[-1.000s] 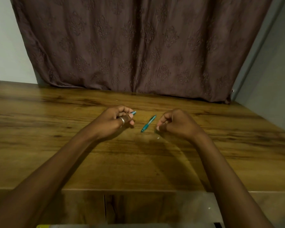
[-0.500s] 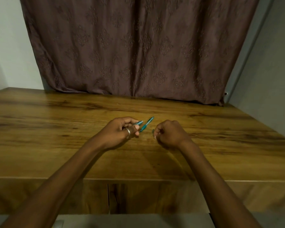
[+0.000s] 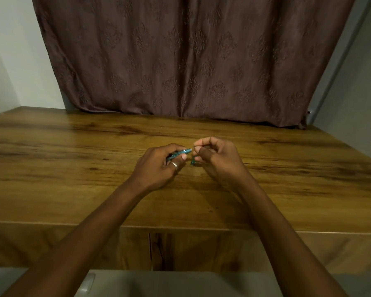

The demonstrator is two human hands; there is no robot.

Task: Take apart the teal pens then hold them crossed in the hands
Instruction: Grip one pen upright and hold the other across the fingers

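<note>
The one head-worn, wide-angle camera sits above and behind the fingers (image 3: 204,142), facing forward and down. It is close: the left hand (image 3: 159,166) and right hand (image 3: 219,159) meet at frame centre. Beyond the fingers stretch the table (image 3: 73,168) and curtain (image 3: 191,61); nearer than the fingers, the left forearm (image 3: 84,228) and right forearm (image 3: 276,228) run to the bottom corners.

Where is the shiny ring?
Head view, centre: the silver ring is on a finger of the left hand, just below the teal pen that hand grips.
</note>
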